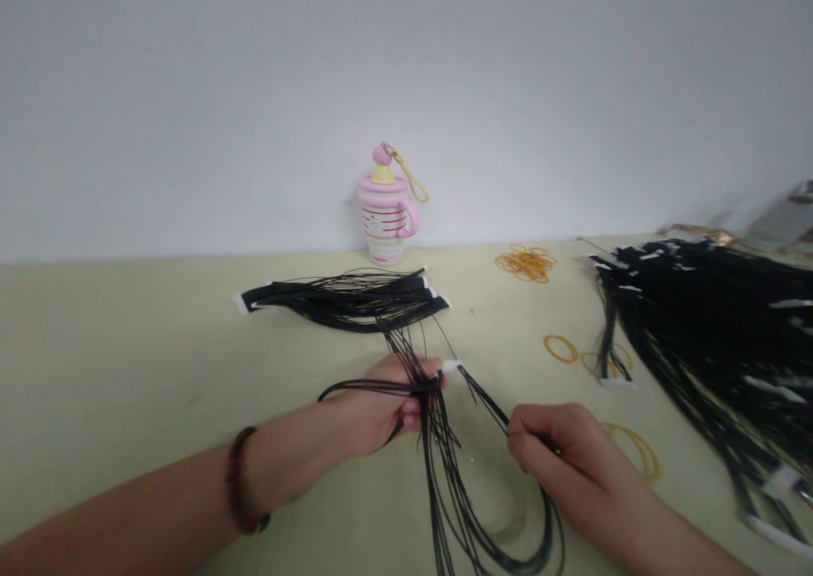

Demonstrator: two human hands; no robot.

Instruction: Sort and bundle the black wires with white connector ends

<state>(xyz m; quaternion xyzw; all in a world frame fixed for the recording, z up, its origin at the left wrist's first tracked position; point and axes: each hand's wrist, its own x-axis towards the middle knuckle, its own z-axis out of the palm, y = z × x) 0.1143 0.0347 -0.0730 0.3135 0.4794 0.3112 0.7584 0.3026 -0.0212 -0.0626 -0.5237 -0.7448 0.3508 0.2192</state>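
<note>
My left hand (pixel 374 411) is closed around a bunch of thin black wires (pixel 445 483) near the table's front middle, thumb on top. A small white connector (pixel 450 365) sticks out just past its fingertips. My right hand (pixel 559 453) is closed in a pinch on one strand of the same wires, which runs up-left to the connector. The wires loop down below both hands toward the front edge. Beyond the hands lies a flat bundle of black wires with white ends (pixel 349 299).
A pink lidded cup (pixel 384 207) stands at the wall. A large heap of black wire harnesses (pixel 711 322) fills the right side. Yellow rubber bands lie in a pile (pixel 526 263) and singly (pixel 561 349) on the pale yellow-green table (pixel 127 347).
</note>
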